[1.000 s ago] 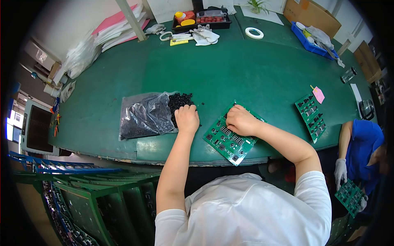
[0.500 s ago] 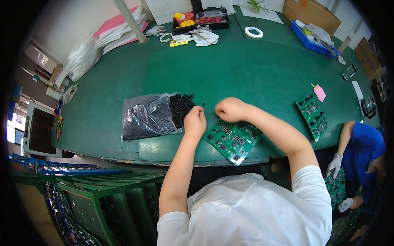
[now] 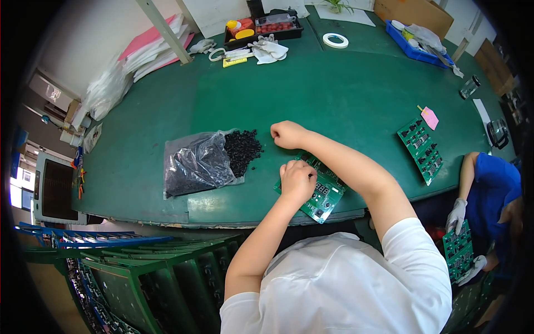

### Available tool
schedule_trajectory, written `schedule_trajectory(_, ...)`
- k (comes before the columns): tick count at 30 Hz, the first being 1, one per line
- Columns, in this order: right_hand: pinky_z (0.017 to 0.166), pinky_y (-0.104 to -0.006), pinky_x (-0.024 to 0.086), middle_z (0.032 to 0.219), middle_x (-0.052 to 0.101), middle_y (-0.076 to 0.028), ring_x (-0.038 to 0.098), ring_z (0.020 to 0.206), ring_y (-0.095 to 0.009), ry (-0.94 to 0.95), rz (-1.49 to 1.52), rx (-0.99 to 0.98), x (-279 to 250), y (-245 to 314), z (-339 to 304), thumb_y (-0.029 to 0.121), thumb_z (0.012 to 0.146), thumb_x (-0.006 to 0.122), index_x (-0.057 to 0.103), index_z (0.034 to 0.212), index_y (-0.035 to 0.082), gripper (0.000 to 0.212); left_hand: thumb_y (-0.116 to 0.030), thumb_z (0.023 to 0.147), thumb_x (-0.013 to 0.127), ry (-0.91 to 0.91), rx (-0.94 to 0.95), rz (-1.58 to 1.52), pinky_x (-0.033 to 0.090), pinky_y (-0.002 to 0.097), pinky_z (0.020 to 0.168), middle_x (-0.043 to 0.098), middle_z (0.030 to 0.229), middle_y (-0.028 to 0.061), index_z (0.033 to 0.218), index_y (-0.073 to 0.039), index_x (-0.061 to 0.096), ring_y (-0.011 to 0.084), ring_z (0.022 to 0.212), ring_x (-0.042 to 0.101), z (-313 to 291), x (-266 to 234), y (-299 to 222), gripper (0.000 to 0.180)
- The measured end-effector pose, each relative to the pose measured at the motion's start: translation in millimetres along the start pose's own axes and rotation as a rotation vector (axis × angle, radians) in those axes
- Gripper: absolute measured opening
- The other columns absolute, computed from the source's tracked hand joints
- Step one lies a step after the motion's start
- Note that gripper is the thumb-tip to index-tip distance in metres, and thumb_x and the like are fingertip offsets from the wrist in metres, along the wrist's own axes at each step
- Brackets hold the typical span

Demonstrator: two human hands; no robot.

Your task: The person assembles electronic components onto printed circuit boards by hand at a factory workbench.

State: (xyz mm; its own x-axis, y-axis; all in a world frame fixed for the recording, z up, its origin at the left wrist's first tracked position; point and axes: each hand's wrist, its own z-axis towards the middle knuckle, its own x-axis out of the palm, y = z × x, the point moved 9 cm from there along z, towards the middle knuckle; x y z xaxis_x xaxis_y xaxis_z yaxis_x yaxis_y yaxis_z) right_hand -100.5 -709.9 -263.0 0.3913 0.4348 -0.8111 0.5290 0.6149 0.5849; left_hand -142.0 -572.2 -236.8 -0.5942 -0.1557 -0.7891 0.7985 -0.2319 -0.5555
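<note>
My left hand point(image 3: 298, 181) is over the left part of a green circuit board point(image 3: 327, 203) with digit displays, its fingers curled down onto the board. Whatever those fingers pinch is hidden. Beyond the board's far edge, my right hand point(image 3: 288, 135) is closed just above the table, right of a heap of small black plastic parts point(image 3: 242, 149). Nothing can be made out between its fingertips. The heap spills from the mouth of a clear plastic bag point(image 3: 194, 161) lying on its side, full of the same dark parts. My right forearm covers part of the board.
On the green table point(image 3: 356, 94), another circuit board point(image 3: 420, 150) lies at the right by a pink tag point(image 3: 429, 118). A black tray point(image 3: 264, 32), gloves point(image 3: 269, 50), tape roll point(image 3: 335, 40) and blue basket point(image 3: 414, 44) stand far back. A gloved co-worker point(image 3: 492, 200) holds a board at right.
My left hand has moved right, from the black parts onto the circuit board. My right hand has shifted left and away from the board, toward the heap.
</note>
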Motion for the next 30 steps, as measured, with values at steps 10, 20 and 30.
schedule_trajectory(10,0.069,-0.0337,0.05,0.082,0.065,-0.009,0.062,0.078,-0.021,-0.167,0.234,0.131,-78.4,-42.2,-110.2,0.01,0.079,0.064,0.065,0.086,0.004,0.009,-0.012,0.068,0.07,-0.072,0.111,0.028,0.035,0.045,0.092,0.06,0.084,0.0046,0.069,-0.011,0.069,0.0246,0.094,0.053,-0.1,-2.8,-9.4,0.002)
schedule_trajectory(20,0.088,-0.0414,0.042,0.086,0.061,-0.006,0.055,0.093,-0.026,-0.192,-0.109,-0.092,-55.2,-33.3,-111.1,0.015,0.076,0.064,0.067,0.077,0.011,0.006,-0.013,0.077,0.062,-0.364,0.027,0.006,0.048,0.045,0.075,0.064,0.083,0.013,0.074,-0.006,0.065,0.0337,0.084,0.059,13.8,-62.2,59.7,0.008)
schedule_trajectory(30,0.09,-0.0406,0.04,0.081,0.059,-0.006,0.055,0.091,-0.025,-0.226,-0.254,-0.115,-52.1,-21.3,-113.0,0.012,0.076,0.06,0.067,0.075,0.011,0.007,-0.014,0.08,0.063,-0.133,-0.215,0.296,0.05,0.043,0.068,0.061,0.083,0.0121,0.086,-0.005,0.066,0.0323,0.077,0.062,-17.0,-83.7,124.2,0.011)
